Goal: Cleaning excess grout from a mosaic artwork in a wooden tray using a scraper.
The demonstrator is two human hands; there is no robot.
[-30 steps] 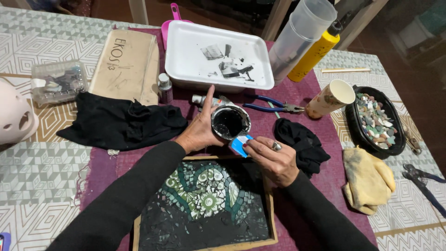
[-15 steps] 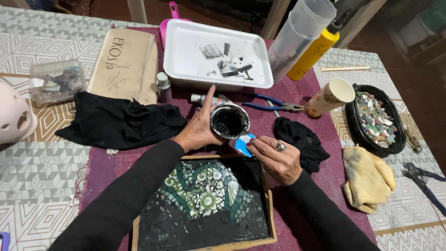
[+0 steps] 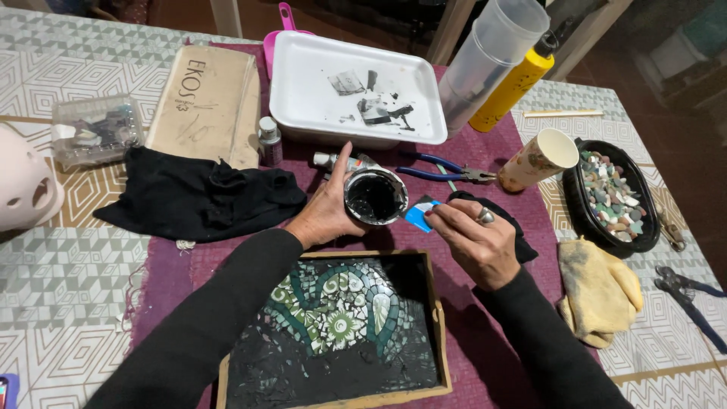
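Lifted to the pot's (image 3: 375, 197) rim, right hand (image 3: 475, 241) pinches a blue scraper (image 3: 419, 213); left hand (image 3: 327, 208) clasps the pot above the purple cloth (image 3: 485, 163).

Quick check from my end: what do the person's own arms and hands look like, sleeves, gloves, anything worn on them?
Both arms wear plain long black sleeves reaching the wrists. The left hand is bare, no glove, and no ring shows on it. The right hand is bare too, with a chunky silver-coloured ring on one finger and dark red polish on the nails. No watch or bracelet shows.
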